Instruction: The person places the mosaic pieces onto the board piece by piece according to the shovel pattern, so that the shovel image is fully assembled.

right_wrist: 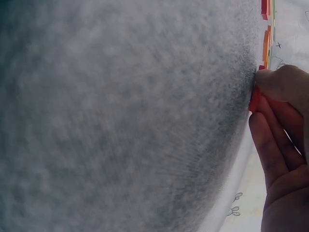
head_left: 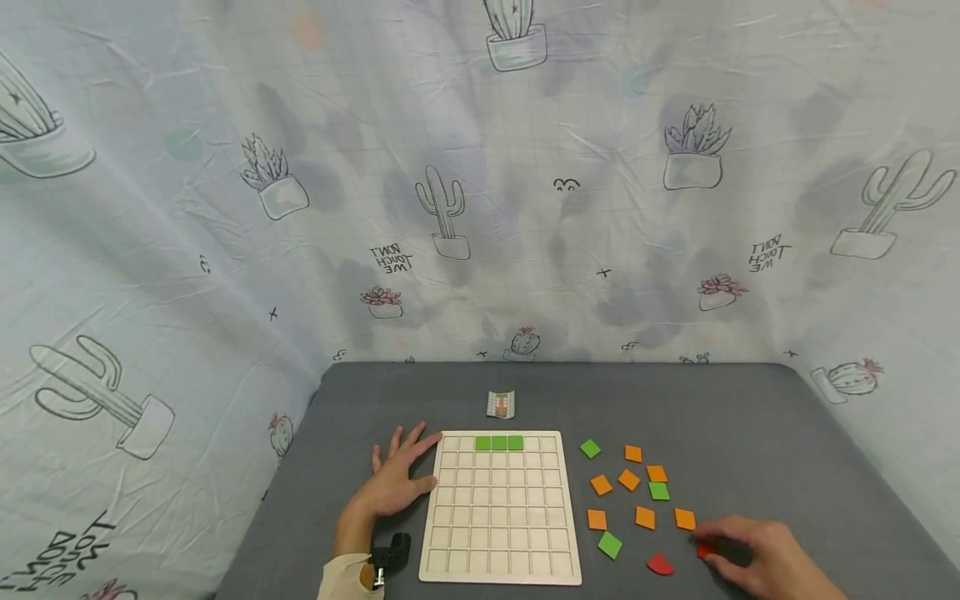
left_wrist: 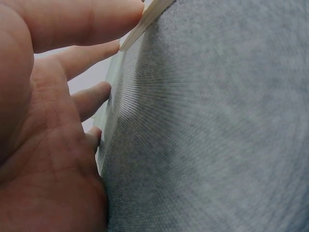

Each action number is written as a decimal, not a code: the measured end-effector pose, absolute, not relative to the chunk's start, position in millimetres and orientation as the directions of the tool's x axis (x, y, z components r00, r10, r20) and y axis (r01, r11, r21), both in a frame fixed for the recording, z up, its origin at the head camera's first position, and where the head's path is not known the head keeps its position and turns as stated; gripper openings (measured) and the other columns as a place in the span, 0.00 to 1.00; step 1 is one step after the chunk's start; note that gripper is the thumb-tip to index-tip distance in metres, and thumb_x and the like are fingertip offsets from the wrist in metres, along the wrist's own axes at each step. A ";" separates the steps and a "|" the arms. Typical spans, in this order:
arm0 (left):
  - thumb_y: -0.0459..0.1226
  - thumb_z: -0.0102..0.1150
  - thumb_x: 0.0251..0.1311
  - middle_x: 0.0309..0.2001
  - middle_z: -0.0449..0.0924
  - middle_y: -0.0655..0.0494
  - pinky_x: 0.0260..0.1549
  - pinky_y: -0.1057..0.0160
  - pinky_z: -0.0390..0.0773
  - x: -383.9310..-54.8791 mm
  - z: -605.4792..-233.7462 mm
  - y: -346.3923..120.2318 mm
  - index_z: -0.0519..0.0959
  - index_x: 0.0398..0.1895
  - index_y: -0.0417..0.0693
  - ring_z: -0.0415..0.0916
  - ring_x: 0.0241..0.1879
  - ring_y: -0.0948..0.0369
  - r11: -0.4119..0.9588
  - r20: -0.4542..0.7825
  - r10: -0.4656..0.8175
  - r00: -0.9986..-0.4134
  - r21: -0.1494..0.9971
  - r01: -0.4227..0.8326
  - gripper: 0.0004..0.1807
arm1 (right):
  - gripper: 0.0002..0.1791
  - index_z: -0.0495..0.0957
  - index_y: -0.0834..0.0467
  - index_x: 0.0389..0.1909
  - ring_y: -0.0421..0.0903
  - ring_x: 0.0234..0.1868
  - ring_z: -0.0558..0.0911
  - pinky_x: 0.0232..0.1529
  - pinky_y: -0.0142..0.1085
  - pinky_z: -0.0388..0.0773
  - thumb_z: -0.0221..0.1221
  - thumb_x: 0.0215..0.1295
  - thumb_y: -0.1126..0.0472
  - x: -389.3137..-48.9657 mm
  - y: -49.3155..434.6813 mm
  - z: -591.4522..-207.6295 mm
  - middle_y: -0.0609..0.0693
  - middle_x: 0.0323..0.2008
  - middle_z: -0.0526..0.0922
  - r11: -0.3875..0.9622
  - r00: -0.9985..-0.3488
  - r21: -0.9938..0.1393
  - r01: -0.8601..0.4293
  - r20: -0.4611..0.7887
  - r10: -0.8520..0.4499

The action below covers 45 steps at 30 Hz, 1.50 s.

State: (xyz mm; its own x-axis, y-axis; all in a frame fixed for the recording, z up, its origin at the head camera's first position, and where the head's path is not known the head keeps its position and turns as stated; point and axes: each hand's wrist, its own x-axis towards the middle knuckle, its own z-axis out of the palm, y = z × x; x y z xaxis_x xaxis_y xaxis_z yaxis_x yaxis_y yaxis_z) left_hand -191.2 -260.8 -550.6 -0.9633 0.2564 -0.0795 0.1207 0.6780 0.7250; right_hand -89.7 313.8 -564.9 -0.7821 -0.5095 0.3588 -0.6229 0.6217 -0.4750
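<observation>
A pale wooden grid board [head_left: 498, 518] lies on the grey table, with three green square tiles [head_left: 499, 443] side by side in its top row. My left hand [head_left: 395, 482] has its fingers spread at the board's left side, thumb and index fingertip right at the edge. In the left wrist view, the board's edge [left_wrist: 155, 12] meets the fingertips. To the right of the loose tiles, my right hand [head_left: 765, 557] pinches a red piece [right_wrist: 255, 99] between thumb and fingers, low at the table surface. The fingers partly hide that piece in the head view.
Several orange square tiles [head_left: 645, 517] and a few green ones [head_left: 610, 546] lie scattered right of the board. Another red piece [head_left: 660, 565], with a rounded side, lies near the front. A small printed card [head_left: 501, 405] sits behind the board. Cactus-print fabric [head_left: 525, 208] surrounds the table.
</observation>
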 end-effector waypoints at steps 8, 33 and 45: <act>0.34 0.72 0.65 0.88 0.52 0.38 0.75 0.21 0.20 -187.9 -549.4 -260.5 0.73 0.82 0.54 0.29 0.88 0.30 0.673 -0.085 0.248 -0.965 0.732 0.109 0.40 | 0.23 0.91 0.50 0.44 0.27 0.38 0.87 0.39 0.13 0.76 0.84 0.46 0.69 -88.6 300.1 -555.5 0.32 0.40 0.92 0.637 -0.762 -0.424 -0.644 0.433 -0.482; 0.35 0.71 0.67 0.89 0.51 0.38 0.75 0.21 0.20 -190.2 -550.3 -261.4 0.72 0.82 0.55 0.29 0.88 0.30 0.671 -0.083 0.254 -0.964 0.733 0.114 0.39 | 0.31 0.90 0.43 0.49 0.30 0.37 0.88 0.42 0.17 0.80 0.82 0.47 0.74 -86.0 195.9 -503.8 0.34 0.39 0.92 0.509 -0.708 -0.495 -0.704 0.551 -0.442; 0.34 0.70 0.67 0.89 0.52 0.38 0.75 0.21 0.20 -191.0 -548.6 -260.6 0.72 0.82 0.54 0.30 0.88 0.31 0.674 -0.082 0.254 -0.964 0.730 0.116 0.40 | 0.31 0.89 0.39 0.50 0.32 0.38 0.89 0.43 0.22 0.84 0.79 0.52 0.75 -93.9 155.5 -498.3 0.31 0.40 0.91 0.484 -0.748 -0.570 -0.663 0.515 -0.418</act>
State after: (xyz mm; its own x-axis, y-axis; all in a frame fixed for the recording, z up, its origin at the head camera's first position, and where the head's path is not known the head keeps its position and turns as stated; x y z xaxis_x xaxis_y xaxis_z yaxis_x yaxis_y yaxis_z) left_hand -191.0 -260.6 -548.6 -0.9637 0.2543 -0.0817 0.1160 0.6739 0.7296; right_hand -93.9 155.5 -498.3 -0.7481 -0.4178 0.5155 -0.6634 0.4842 -0.5704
